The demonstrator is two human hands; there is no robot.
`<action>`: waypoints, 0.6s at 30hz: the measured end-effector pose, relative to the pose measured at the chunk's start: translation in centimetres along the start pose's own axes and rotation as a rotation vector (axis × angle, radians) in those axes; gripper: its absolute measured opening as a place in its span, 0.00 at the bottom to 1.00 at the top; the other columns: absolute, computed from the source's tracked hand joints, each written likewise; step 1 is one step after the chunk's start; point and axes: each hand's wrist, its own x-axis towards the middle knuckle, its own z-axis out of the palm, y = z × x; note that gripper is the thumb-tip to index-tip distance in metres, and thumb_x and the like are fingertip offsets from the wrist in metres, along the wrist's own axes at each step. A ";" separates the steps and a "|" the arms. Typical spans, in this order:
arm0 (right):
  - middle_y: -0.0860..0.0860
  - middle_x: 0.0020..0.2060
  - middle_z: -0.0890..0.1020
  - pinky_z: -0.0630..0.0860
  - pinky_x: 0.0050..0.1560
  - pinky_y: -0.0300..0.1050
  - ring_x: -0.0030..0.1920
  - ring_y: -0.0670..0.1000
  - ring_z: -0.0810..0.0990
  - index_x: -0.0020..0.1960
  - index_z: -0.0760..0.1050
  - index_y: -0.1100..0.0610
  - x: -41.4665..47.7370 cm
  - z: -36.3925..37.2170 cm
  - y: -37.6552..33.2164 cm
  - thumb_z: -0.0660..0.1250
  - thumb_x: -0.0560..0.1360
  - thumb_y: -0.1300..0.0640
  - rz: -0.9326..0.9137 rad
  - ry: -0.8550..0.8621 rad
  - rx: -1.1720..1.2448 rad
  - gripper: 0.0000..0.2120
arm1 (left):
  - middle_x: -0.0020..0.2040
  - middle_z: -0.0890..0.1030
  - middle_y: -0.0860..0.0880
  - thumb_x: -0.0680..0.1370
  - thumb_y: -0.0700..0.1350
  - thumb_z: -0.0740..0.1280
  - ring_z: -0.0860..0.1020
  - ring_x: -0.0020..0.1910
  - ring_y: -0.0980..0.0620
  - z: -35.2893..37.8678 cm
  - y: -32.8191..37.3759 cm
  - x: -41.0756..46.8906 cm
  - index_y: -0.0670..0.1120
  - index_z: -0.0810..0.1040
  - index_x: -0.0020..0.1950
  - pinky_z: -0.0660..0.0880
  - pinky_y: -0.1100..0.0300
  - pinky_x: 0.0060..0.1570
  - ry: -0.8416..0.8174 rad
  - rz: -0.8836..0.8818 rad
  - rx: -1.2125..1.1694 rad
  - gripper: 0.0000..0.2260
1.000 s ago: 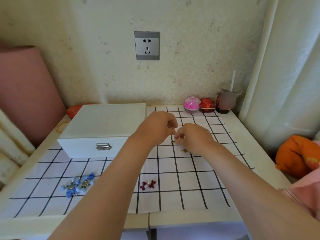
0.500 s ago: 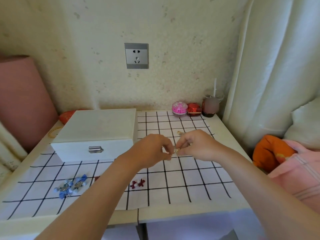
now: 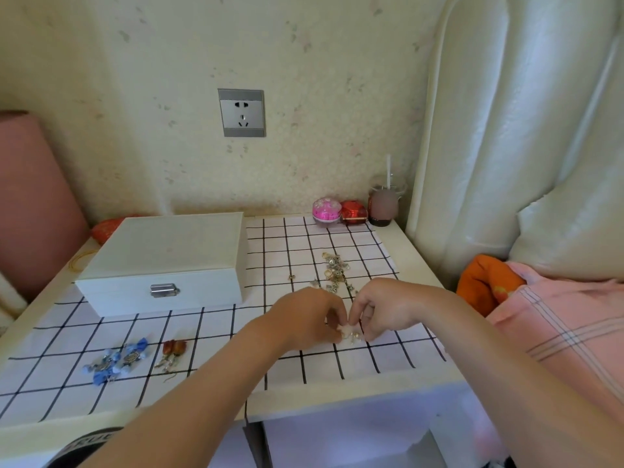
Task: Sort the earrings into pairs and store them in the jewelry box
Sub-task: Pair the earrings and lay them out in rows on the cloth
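My left hand (image 3: 309, 317) and my right hand (image 3: 383, 307) meet fingertip to fingertip low over the checked cloth (image 3: 219, 332), both pinching small pale earrings (image 3: 351, 333) that touch the cloth. A heap of unsorted gold and silver earrings (image 3: 334, 270) lies just behind my hands, with one small gold stud (image 3: 292, 276) to its left. A blue pair (image 3: 116, 361) and an orange-brown pair (image 3: 172, 352) lie side by side at the front left. The white jewelry box (image 3: 169, 261) stands closed at the back left, its metal latch facing me.
A pink round container (image 3: 326, 211), a red one (image 3: 353, 212) and a cup with a straw (image 3: 383, 206) stand at the table's back right corner by the wall. A bed with an orange cloth (image 3: 486, 282) borders the right edge. A pink cushion (image 3: 30, 197) borders the left.
Both hands have come toward me from the heap and lowered the small earrings onto the cloth. My head has turned right and down, bringing the heap and the orange-brown pair into view.
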 end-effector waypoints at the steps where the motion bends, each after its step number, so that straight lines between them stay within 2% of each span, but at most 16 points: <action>1: 0.44 0.44 0.82 0.79 0.48 0.43 0.51 0.50 0.82 0.54 0.83 0.47 0.1 0.1 0.0 0.78 0.70 0.58 0.005 -0.003 0.007 0.14 | 0.47 0.81 0.58 0.73 0.51 0.73 0.77 0.44 0.59 -0.1 -0.1 0.0 0.56 0.81 0.52 0.75 0.60 0.45 0.010 -0.021 0.027 0.09; 4: 0.43 0.42 0.81 0.72 0.40 0.37 0.44 0.46 0.80 0.48 0.82 0.45 0.5 0.4 -0.1 0.78 0.70 0.55 0.009 0.003 0.008 0.10 | 0.46 0.82 0.58 0.73 0.52 0.72 0.78 0.46 0.58 -0.2 -0.1 -0.1 0.56 0.82 0.50 0.76 0.60 0.48 0.001 -0.060 0.042 0.07; 6: 0.42 0.38 0.78 0.71 0.40 0.37 0.41 0.43 0.77 0.46 0.82 0.46 0.9 0.5 -0.1 0.78 0.70 0.55 0.011 0.016 -0.021 0.08 | 0.46 0.82 0.58 0.73 0.51 0.72 0.78 0.46 0.58 0.0 -0.1 0.0 0.56 0.82 0.50 0.75 0.61 0.46 -0.008 -0.058 0.033 0.06; 9: 0.42 0.40 0.80 0.76 0.46 0.39 0.44 0.45 0.79 0.44 0.82 0.44 1.1 0.6 -0.2 0.78 0.70 0.55 0.004 0.007 -0.035 0.08 | 0.46 0.82 0.58 0.73 0.52 0.72 0.78 0.47 0.58 0.2 0.1 0.2 0.56 0.83 0.51 0.77 0.58 0.49 -0.018 -0.055 0.002 0.07; 11: 0.44 0.44 0.83 0.79 0.50 0.44 0.49 0.50 0.83 0.44 0.81 0.43 1.1 0.3 -0.2 0.78 0.70 0.54 0.005 -0.017 -0.031 0.08 | 0.47 0.82 0.58 0.73 0.52 0.73 0.79 0.48 0.58 0.1 0.1 0.3 0.56 0.83 0.52 0.77 0.56 0.52 -0.042 -0.045 0.009 0.08; 14: 0.48 0.48 0.85 0.81 0.52 0.51 0.52 0.55 0.84 0.53 0.81 0.44 0.9 -0.4 0.1 0.78 0.69 0.52 -0.003 -0.050 0.008 0.14 | 0.46 0.82 0.59 0.72 0.53 0.75 0.78 0.47 0.59 -1.4 -0.7 0.3 0.55 0.82 0.53 0.76 0.59 0.51 -0.058 -0.025 -0.016 0.11; 16: 0.49 0.49 0.84 0.80 0.51 0.49 0.51 0.54 0.83 0.56 0.81 0.46 1.1 -0.9 0.3 0.76 0.71 0.53 -0.018 0.001 0.076 0.14 | 0.45 0.81 0.60 0.73 0.53 0.74 0.77 0.44 0.63 -2.9 -1.6 0.3 0.55 0.82 0.53 0.73 0.66 0.45 0.010 -0.030 -0.066 0.10; 18: 0.46 0.49 0.82 0.78 0.52 0.43 0.51 0.49 0.81 0.54 0.81 0.46 1.6 -1.1 0.0 0.74 0.75 0.53 -0.061 0.151 0.132 0.09 | 0.46 0.81 0.59 0.76 0.50 0.71 0.77 0.44 0.61 -4.1 -2.7 0.7 0.54 0.82 0.52 0.70 0.69 0.43 0.160 -0.070 -0.078 0.06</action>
